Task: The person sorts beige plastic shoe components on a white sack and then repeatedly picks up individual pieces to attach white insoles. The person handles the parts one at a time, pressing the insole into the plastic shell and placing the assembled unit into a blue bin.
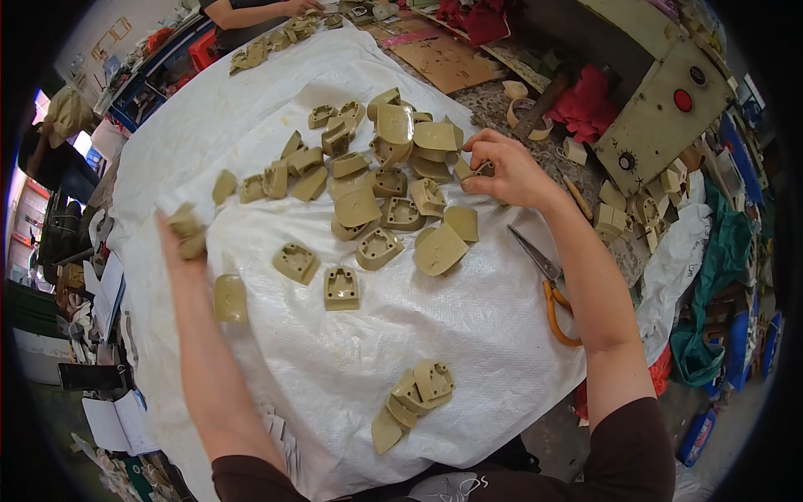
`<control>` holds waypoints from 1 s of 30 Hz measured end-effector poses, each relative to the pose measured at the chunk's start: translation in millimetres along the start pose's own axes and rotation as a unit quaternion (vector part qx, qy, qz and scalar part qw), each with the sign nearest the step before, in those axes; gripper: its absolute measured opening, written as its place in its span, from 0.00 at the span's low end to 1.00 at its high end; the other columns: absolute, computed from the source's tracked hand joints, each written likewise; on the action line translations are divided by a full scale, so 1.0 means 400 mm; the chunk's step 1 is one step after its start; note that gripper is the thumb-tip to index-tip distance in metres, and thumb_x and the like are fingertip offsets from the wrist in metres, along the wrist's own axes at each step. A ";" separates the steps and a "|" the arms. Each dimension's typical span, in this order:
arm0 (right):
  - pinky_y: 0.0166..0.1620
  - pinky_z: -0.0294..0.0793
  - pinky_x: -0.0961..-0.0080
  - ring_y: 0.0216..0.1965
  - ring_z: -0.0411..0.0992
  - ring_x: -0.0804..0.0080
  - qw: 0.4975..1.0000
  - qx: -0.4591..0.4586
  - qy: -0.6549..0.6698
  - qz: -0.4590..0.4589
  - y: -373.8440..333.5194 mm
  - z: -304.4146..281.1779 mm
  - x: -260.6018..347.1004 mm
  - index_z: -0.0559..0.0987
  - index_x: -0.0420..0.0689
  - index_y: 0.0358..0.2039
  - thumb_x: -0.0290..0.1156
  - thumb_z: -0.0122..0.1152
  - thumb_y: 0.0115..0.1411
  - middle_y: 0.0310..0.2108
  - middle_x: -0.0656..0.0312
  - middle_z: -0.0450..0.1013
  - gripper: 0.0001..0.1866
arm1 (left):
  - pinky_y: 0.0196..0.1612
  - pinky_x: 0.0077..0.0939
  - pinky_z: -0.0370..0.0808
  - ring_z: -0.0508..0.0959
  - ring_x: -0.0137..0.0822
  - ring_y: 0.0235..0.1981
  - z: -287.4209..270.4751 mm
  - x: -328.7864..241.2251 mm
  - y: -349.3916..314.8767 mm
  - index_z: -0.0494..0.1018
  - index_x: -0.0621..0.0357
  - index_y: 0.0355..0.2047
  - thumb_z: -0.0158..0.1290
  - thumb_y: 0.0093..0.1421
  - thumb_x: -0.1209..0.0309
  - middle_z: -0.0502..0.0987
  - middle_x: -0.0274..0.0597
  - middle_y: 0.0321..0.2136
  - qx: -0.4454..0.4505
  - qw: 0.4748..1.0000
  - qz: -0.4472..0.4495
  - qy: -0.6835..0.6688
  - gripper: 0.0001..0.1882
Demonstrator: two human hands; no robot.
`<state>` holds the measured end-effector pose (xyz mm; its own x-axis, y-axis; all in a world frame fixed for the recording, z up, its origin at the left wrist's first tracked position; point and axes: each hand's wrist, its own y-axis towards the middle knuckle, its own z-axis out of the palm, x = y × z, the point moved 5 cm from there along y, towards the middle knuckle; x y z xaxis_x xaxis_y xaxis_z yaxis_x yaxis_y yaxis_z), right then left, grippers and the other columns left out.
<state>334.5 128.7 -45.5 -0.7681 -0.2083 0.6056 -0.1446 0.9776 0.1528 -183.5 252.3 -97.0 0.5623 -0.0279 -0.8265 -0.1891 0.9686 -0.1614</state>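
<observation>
Some pale lettering (480, 483) marks the shirt (544, 481); right fingers (491, 144) pinch an olive piece (484, 169), left fingers (166, 238) hold another (189, 235).

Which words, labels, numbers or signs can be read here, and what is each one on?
Lettering is located here, not copied out.
Dark shirt: pale script near the lower edge.
Machine panel: dark marks around the black knob, too small to read.
White plastic at right: dark print, too small to read.
</observation>
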 end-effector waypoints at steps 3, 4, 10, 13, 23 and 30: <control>0.45 0.70 0.68 0.45 0.71 0.58 0.999 -0.006 -0.038 0.003 0.010 0.004 0.001 0.69 0.40 0.24 0.29 0.71 0.42 0.45 0.55 0.71 0.16 | 0.23 0.24 0.72 0.72 0.29 0.19 -0.112 -0.201 0.010 0.72 0.61 0.43 0.41 0.65 0.45 0.76 0.39 0.26 0.208 0.976 0.024 -0.064 0.29; 0.44 0.69 0.68 0.43 0.70 0.58 0.999 -0.026 -0.029 -0.006 0.006 0.005 -0.009 0.70 0.40 0.24 0.29 0.71 0.41 0.42 0.56 0.70 0.17 | 0.22 0.23 0.71 0.72 0.28 0.20 -0.088 -0.245 -0.018 0.72 0.60 0.44 0.42 0.66 0.46 0.76 0.38 0.27 0.121 0.988 0.077 -0.056 0.28; 0.42 0.69 0.69 0.39 0.70 0.59 0.993 -0.113 0.029 -0.030 -0.010 -0.005 -0.022 0.71 0.40 0.27 0.31 0.71 0.42 0.38 0.58 0.71 0.17 | 0.24 0.16 0.69 0.72 0.21 0.25 0.094 -0.266 -0.228 0.67 0.54 0.55 0.43 0.66 0.48 0.75 0.33 0.36 0.093 0.980 0.128 0.117 0.26; 0.44 0.70 0.68 0.41 0.71 0.58 0.996 -0.081 0.011 0.024 -0.010 -0.005 -0.023 0.74 0.41 0.34 0.34 0.71 0.43 0.41 0.57 0.71 0.19 | 0.26 0.15 0.69 0.72 0.20 0.27 0.226 -0.182 -0.413 0.66 0.54 0.57 0.42 0.65 0.43 0.75 0.32 0.37 0.130 0.934 0.149 0.298 0.32; 0.47 0.71 0.59 0.47 0.71 0.56 0.957 0.063 -0.276 0.059 0.009 0.014 0.055 0.77 0.44 0.43 0.44 0.70 0.44 0.45 0.58 0.69 0.27 | 0.54 0.40 0.65 0.68 0.51 0.48 0.318 0.104 -0.847 0.55 0.60 0.63 0.60 0.52 0.53 0.65 0.55 0.50 0.446 0.659 0.107 0.596 0.43; 0.45 0.71 0.71 0.43 0.71 0.67 0.962 -0.254 0.075 0.061 -0.060 -0.101 -0.081 0.77 0.40 0.40 0.40 0.70 0.47 0.41 0.57 0.70 0.23 | 0.55 0.38 0.65 0.69 0.52 0.51 0.263 0.069 -0.836 0.64 0.59 0.57 0.53 0.57 0.73 0.69 0.55 0.48 0.365 0.733 0.130 0.559 0.27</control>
<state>388.1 110.6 -37.3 -0.6553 -0.1321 0.7437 0.2944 0.8621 0.4125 -20.1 -46.3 -9.2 -0.5039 0.3916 -0.7699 0.5374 0.8399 0.0755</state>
